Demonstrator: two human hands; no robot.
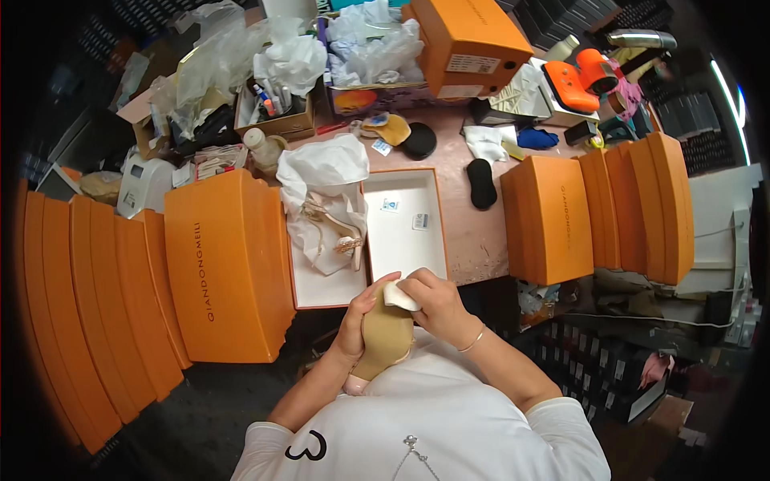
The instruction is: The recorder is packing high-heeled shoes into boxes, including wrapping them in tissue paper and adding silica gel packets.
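Close to my chest I hold a high-heeled shoe [387, 333] with its tan sole turned up. My left hand [357, 321] is wrapped round the shoe's left side. A small white wiping pad [399, 297], cloth or sponge, is pinched in my right hand [433, 301] and pressed on the toe end of the sole. Just beyond my hands lies an open shoebox [329, 290] with white tissue paper [321, 164] and a strappy sandal with a sparkly heel [345, 240] in it. Beside it rests the box's lid [407, 240], white inside, holding two small packets.
Stacks of orange shoeboxes stand left [228, 264] and right [549, 220]. On the pink table [473, 244] lie a black shoe-shaped pad [481, 184], a round black tin [419, 141] and a yellow cloth [389, 128]. An orange tape dispenser [571, 86] sits at the back right.
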